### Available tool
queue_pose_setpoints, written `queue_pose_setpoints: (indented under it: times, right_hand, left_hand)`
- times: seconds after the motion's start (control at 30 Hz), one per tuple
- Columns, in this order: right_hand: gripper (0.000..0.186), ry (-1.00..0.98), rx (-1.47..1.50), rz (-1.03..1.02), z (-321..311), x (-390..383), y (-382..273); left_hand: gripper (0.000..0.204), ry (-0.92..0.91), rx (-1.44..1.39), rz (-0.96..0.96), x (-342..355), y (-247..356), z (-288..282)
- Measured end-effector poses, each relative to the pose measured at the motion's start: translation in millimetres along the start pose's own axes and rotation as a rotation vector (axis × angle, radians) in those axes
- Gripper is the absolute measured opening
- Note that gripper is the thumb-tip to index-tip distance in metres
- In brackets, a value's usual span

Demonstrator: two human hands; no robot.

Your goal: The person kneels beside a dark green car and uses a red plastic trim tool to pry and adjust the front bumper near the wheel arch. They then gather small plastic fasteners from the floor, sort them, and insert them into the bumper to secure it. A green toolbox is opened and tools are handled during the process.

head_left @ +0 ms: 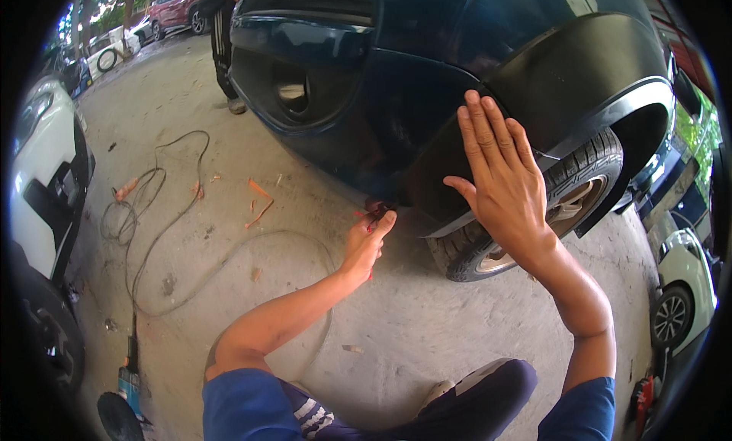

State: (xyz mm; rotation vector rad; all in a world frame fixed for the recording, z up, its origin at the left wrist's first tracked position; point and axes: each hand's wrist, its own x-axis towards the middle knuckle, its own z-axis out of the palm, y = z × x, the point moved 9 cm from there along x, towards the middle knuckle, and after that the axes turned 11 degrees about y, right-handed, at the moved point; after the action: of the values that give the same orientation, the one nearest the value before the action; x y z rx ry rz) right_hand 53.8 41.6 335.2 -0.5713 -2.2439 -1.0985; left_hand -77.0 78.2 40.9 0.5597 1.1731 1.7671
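Observation:
A dark blue car bumper (404,128) with black lower trim fills the upper middle. My left hand (363,246) is closed around a small red-handled hand tool (374,226), whose dark head reaches the bumper's lower edge; its exact kind is mostly hidden by the fingers. Flat against the black trim ahead of the front wheel lies my right hand (503,182), fingers stretched and thumb apart. A glossy black fender flare (587,67) curves above the tyre (595,159), close to the right hand.
A corded power tool (128,388) with a round disc lies at the lower left, its cable (137,250) looping over the concrete. Orange scraps (261,201) lie nearby. White cars stand left (53,166) and right (686,273). Another person's leg (222,52) shows behind the bumper.

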Motion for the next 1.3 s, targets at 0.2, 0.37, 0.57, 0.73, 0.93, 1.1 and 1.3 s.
queue_pose_setpoints:
  times: [0.2, 0.37, 0.57, 0.73, 0.93, 1.1, 1.3]
  right_hand:
    - [0.100, -0.012, -0.025, 0.007, 5.6, 0.0, -2.5]
    - [0.084, 0.070, -0.028, 0.037, 9.7, -16.1, -4.3]
    - [0.054, 0.281, 0.084, 0.045, 19.3, -46.1, -9.5]
    - [0.049, 0.497, 0.035, 0.115, 32.5, -44.4, -10.0]
    - [0.038, 0.612, 0.048, 0.191, 29.3, -42.0, -8.1]
    - [0.037, 0.625, 0.065, 0.220, 27.1, -40.8, -7.5]
    - [0.031, 0.634, 0.080, 0.230, 28.7, -40.8, -7.3]
  left_hand:
    - [0.073, 0.097, 0.034, 0.064, 1.8, -2.2, 0.3]
    - [0.076, 0.101, 0.015, 0.073, 5.7, -8.5, -0.4]
    - [0.080, 0.132, 0.026, 0.042, 6.4, -12.0, -1.2]
    - [0.070, 0.110, -0.012, 0.015, 2.0, -8.3, 3.4]
    - [0.074, 0.120, 0.000, 0.024, -2.8, 0.1, 4.4]
    - [0.076, 0.085, 0.021, -0.028, -5.5, -0.6, 5.3]
    - [0.074, 0.077, 0.002, -0.023, -4.6, -6.2, 8.0]
